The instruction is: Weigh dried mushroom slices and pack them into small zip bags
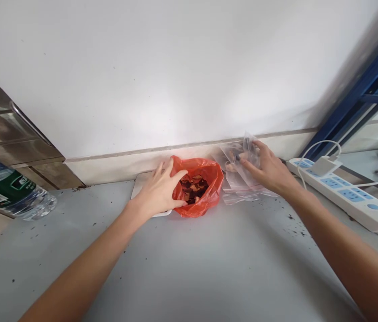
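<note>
A red plastic bag point(215, 190) stands with its mouth open near the wall, dark brown dried pieces point(193, 188) inside it. My left hand point(160, 188) rests at the bag's left rim, its fingers spread around the edge. Under that hand and partly behind the bag lies a flat white device point(138, 184). Right of the bag is a pile of clear zip bags point(239, 179), some with contents I cannot make out. My right hand point(267, 167) is on the pile, thumb and fingers closed on the plastic of a clear bag.
A large water bottle with a green label point(14, 188) is at the left. On the right a white power strip point(350, 192) holds a plugged-in charger point(324, 166) with a cable. The white wall point(175, 80) rises behind the grey table point(189, 268); dark crumbs dot its surface.
</note>
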Demonstrator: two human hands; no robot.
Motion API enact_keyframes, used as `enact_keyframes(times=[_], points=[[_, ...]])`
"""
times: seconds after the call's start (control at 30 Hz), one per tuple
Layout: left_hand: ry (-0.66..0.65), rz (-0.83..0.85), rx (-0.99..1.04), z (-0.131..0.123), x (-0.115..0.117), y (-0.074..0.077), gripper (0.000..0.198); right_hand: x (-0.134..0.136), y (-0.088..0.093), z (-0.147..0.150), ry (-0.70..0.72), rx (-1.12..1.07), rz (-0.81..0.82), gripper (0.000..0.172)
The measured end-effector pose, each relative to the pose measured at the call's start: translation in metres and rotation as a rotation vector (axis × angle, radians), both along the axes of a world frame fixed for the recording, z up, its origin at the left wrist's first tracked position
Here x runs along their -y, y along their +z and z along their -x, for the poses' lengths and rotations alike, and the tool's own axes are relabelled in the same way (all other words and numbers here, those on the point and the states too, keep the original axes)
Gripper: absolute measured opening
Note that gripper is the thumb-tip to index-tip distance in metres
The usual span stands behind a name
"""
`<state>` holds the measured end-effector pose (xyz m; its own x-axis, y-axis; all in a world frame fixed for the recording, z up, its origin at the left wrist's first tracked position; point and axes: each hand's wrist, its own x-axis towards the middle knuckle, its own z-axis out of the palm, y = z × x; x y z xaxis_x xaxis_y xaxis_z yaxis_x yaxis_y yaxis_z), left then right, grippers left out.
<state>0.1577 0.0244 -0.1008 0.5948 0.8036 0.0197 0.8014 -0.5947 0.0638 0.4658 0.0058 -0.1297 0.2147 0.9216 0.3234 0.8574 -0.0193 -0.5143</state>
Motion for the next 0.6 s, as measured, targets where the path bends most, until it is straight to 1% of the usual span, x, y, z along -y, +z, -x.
enact_keyframes(times=[0.07, 0.13, 0.2, 0.27, 0.3, 0.33, 0.4, 0.5, 0.53, 0.6], points=[[0.078, -0.023, 0.007, -0.001, 0.002, 0.0, 0.075, 0.001, -0.004, 0.0, -0.013, -0.001, 0.017, 0.087], [0.147, -0.027, 0.006, -0.003, 0.004, 0.0, 0.077, 0.002, -0.003, -0.001, -0.032, -0.007, 0.007, 0.084], [0.194, -0.036, 0.025, -0.002, 0.005, -0.001, 0.078, 0.005, 0.001, -0.001, -0.067, 0.023, -0.085, 0.075], [0.216, -0.065, 0.071, 0.001, 0.004, -0.003, 0.078, 0.008, 0.007, 0.004, -0.08, 0.102, -0.235, 0.061], [0.222, -0.081, 0.1, 0.003, 0.003, -0.006, 0.079, 0.01, 0.011, 0.009, -0.063, 0.143, -0.311, 0.052], [0.226, -0.095, 0.128, 0.006, 0.002, -0.008, 0.08, 0.012, 0.015, 0.016, -0.025, 0.176, -0.376, 0.044], [0.231, -0.106, 0.177, 0.011, -0.001, -0.014, 0.083, 0.015, 0.023, 0.034, 0.107, 0.18, -0.429, 0.032], [0.227, -0.07, 0.236, 0.016, -0.003, -0.018, 0.09, 0.014, 0.031, 0.066, 0.391, 0.159, -0.324, 0.029], [0.217, -0.048, 0.253, 0.017, -0.002, -0.018, 0.092, 0.012, 0.031, 0.075, 0.451, 0.184, -0.282, 0.028], [0.183, 0.025, 0.268, 0.02, -0.002, -0.015, 0.096, 0.005, 0.029, 0.091, 0.524, 0.237, -0.154, 0.026]])
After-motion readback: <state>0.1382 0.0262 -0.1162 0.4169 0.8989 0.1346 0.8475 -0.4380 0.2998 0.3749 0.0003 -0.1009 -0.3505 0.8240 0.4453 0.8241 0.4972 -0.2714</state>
